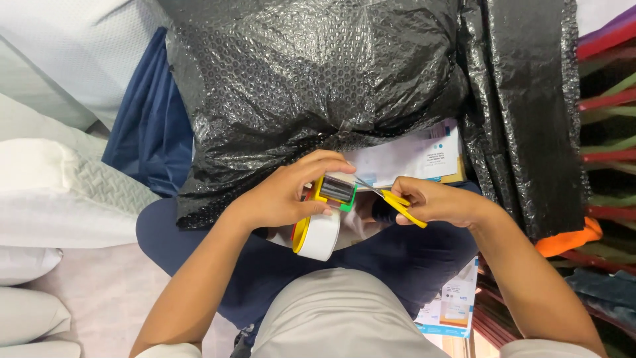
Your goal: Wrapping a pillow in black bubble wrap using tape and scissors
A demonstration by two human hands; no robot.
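A yellow-and-green plastic tape dispenser (324, 212) with a wide roll of white tape sits in the left hand (281, 195), whose fingers are curled firmly over the top of it, the thumb underneath; the roll hangs below the palm, just above the person's lap. The green cutter end of the dispenser points toward the right hand (434, 202). That right hand is closed around the yellow handles of a small pair of scissors (391, 197), whose thin metal blades reach leftward and meet the dispenser's cutter end; whether the blades are touching tape there cannot be told.

Both hands work over the person's lap, which is clad in dark blue trousers (391, 258), with a light grey shirt (338, 318) filling the lower middle of the view. Resting on the knees just beyond the hands is a large parcel wrapped in black bubble-wrap plastic (311, 79), and a white paper label with blue print (414, 159) lies on its near side, right behind the scissors. More black bubble wrap (530, 113) hangs along the right. To the left are white quilted cushions (66, 192) and a dark blue cloth (149, 126). Another printed paper sheet (454, 305) lies on the floor by the right knee, beside stacked coloured fabrics (606, 126).
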